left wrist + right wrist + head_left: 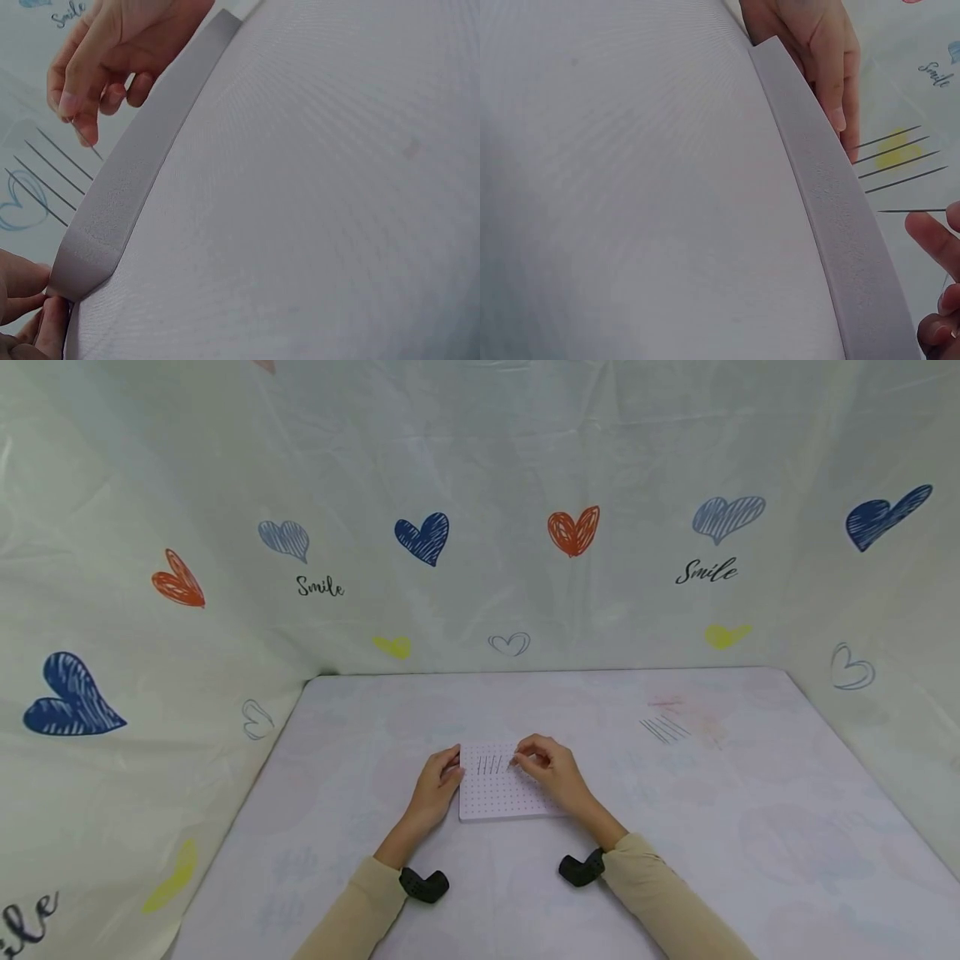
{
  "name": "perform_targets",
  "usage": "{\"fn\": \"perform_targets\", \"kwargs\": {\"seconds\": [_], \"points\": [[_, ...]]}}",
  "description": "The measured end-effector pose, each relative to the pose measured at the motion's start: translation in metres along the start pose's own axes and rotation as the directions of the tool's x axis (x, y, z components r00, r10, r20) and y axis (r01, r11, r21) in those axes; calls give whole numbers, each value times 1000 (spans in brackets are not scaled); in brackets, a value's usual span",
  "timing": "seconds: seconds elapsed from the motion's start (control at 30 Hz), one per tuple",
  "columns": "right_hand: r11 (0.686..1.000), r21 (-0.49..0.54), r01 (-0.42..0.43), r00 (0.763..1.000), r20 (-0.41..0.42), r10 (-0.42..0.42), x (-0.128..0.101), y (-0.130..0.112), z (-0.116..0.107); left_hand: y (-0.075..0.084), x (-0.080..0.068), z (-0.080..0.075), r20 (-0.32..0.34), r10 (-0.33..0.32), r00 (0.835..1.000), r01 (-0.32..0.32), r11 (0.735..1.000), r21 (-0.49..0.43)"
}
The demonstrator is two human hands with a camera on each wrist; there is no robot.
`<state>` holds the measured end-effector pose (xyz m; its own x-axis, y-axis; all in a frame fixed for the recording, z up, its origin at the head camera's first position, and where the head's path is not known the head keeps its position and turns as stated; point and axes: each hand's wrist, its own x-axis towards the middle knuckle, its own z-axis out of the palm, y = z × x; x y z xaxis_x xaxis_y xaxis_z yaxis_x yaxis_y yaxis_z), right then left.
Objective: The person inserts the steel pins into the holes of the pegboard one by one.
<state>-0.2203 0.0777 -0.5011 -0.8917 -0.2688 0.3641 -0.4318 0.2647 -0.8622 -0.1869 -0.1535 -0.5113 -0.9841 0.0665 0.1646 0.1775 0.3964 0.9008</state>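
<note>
Pegboard, white, square, foam-like and dotted with rows of small holes, flat on the pale counter midway between both forearms. Four thin dark metal pins already standing in a short row near the pegboard's far edge, upright and close together, not touching. A fifth thin pin pinched in the right hand, just right of that row and low over the pegboard surface, tip apparently near a hole; whether already seated, cannot tell. Several more loose dark pins lying side by side on the counter well to the right of and beyond the pegboard, so by judgement only an early share of the work done, with most holes unfilled. Left hand at the pegboard's left edge, fingertips pressed against the near left corner, thumb and fingers nipping the foam rim to steady it. Right hand arched from the right, thumb and forefinger closed on the pin, remaining fingers loosely curled. Both wrists resting low on the counter, beige sleeves angled inward toward the pegboard.
</note>
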Motion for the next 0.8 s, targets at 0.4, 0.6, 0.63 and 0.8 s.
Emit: {"fn": "perform_targets", "kwargs": {"seconds": [0.4,0.6,0.63,0.8], "points": [[995,-91,33,999,-6,-34,2,-1,6,2,1,1,-6,-28,1000,28,1000,8],[991,-125,38,999,5,-38,2,-1,7,2,0,1,-2,-30,1000,30,999,9],[990,-134,40,999,10,-39,2,-1,7,2,0,1,-2,-30,1000,30,1000,9],[981,-182,64,998,33,-59,3,-4,9,2,-1,1,-1,-35,999,35,999,6]]}}
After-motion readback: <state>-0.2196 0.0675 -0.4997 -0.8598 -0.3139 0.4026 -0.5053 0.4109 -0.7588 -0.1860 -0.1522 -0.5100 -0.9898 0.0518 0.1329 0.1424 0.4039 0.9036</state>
